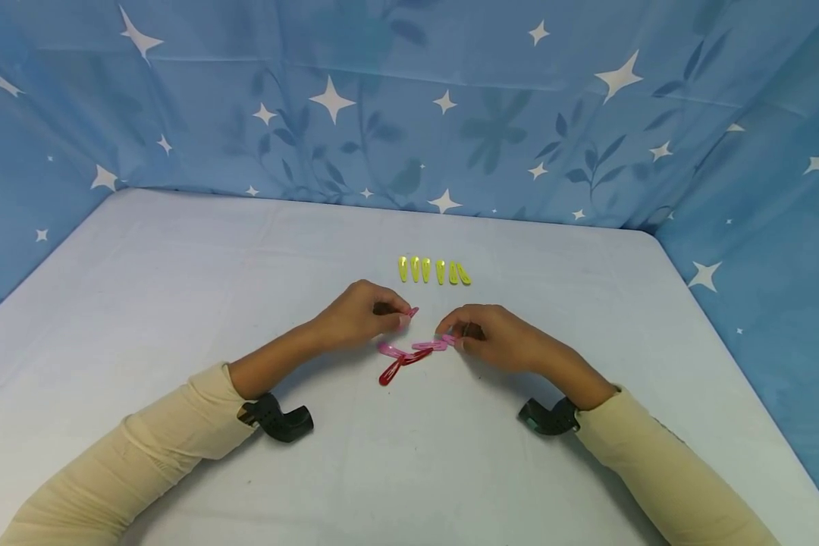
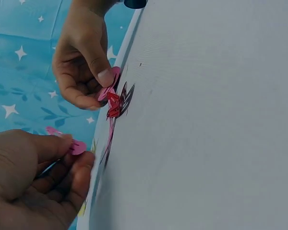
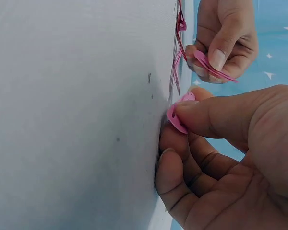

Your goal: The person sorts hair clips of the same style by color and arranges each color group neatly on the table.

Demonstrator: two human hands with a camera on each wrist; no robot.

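My left hand (image 1: 362, 315) pinches a pink snap hair clip (image 2: 78, 147) between thumb and fingertips, a little above the table. To its right, my right hand (image 1: 501, 337) grips another pink hair clip (image 3: 174, 120) by thumb and index finger, low over the cloth. Between the hands lie a pink clip (image 1: 390, 350) at the left and a pink clip (image 1: 426, 346) close to the right fingertips. Two red hair clips, one upper (image 1: 418, 356) and one lower (image 1: 389, 373), lie end to end just below them.
Beyond the hands, several yellow hair clips (image 1: 426, 270) stand in a row, the rightmost one slanted. A white cloth covers the table (image 1: 409, 470). Blue curtains (image 1: 396, 98) with stars hang along its back and sides. Each wrist wears a black camera mount (image 1: 283, 421).
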